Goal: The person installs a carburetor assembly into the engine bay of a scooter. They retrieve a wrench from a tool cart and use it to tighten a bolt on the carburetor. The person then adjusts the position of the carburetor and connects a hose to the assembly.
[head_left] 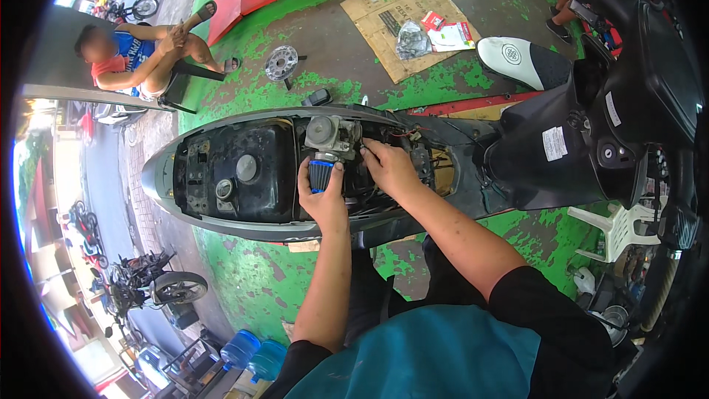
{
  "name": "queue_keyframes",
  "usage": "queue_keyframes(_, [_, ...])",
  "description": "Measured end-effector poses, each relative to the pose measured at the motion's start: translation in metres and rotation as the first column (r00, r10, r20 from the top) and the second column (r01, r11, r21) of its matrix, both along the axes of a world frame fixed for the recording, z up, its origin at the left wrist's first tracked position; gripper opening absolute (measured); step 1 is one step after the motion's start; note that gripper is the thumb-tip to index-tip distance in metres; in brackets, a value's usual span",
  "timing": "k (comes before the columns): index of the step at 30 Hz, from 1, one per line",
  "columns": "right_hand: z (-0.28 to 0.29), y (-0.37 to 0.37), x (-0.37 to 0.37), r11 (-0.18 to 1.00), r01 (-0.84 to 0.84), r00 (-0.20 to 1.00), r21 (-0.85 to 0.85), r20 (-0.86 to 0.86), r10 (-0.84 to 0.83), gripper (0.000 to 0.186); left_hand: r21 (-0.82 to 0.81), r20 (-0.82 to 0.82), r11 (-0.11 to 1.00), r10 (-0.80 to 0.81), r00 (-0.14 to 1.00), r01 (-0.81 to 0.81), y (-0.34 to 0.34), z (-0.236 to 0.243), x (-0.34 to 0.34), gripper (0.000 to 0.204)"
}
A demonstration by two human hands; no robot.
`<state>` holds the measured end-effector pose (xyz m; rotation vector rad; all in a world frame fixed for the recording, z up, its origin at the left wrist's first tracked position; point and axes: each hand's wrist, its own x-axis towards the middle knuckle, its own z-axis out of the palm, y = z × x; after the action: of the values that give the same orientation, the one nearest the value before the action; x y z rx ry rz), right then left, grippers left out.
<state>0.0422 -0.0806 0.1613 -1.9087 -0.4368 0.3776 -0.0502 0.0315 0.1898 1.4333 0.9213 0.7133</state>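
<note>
An opened black scooter body (192,192) lies across the view, with a black fuel tank (262,162) at its left part. A metal carburetor (332,133) sits in its middle bay. My left hand (321,192) is closed round a cone air filter (320,176) with blue trim, held against the carburetor's metal fitting. My right hand (388,170) is at the carburetor's right side, thumb and fingers pinched on something too small to make out, near some thin wires (402,133).
A seated person (129,59) is at upper left, another person's leg (561,18) at upper right. On the floor lie cardboard (388,0) with bags, a metal disc (282,63) and a black-and-white seat (517,63). A white plastic chair (620,233) and water jugs (258,355) stand lower down.
</note>
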Motion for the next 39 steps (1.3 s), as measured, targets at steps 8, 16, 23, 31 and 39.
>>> queue_keyframes(8, [-0.003, 0.006, -0.023, 0.997, 0.037, 0.975, -0.065, -0.218, -0.05, 0.027, 0.162, -0.068, 0.986, -0.014, 0.998, 0.025, 0.0, -0.005, 0.002, 0.059])
queue_keyframes(16, [-0.013, -0.003, -0.017, 0.998, -0.036, 0.999, -0.043, -0.014, 0.036, 0.023, 0.25, -0.117, 0.968, -0.01, 0.993, 0.039, 0.0, -0.018, -0.001, 0.061])
queue_keyframes(23, [0.0, 0.002, -0.015, 0.999, 0.017, 0.995, 0.046, -0.099, -0.012, 0.036, -0.058, -0.015, 0.998, 0.037, 0.999, -0.038, 0.004, -0.015, 0.005, 0.059])
queue_keyframes(31, [0.005, -0.011, -0.002, 0.994, 0.107, 0.924, 0.013, -0.37, -0.095, 0.077, -0.108, 0.147, 0.99, -0.069, 0.987, 0.085, 0.004, -0.023, 0.0, 0.063])
queue_keyframes(39, [0.025, -0.039, 0.065, 0.96, 0.079, 0.495, 0.268, -0.846, 0.195, 0.103, -0.153, 0.155, 0.902, -0.382, 0.911, 0.404, 0.021, -0.016, 0.03, 0.065])
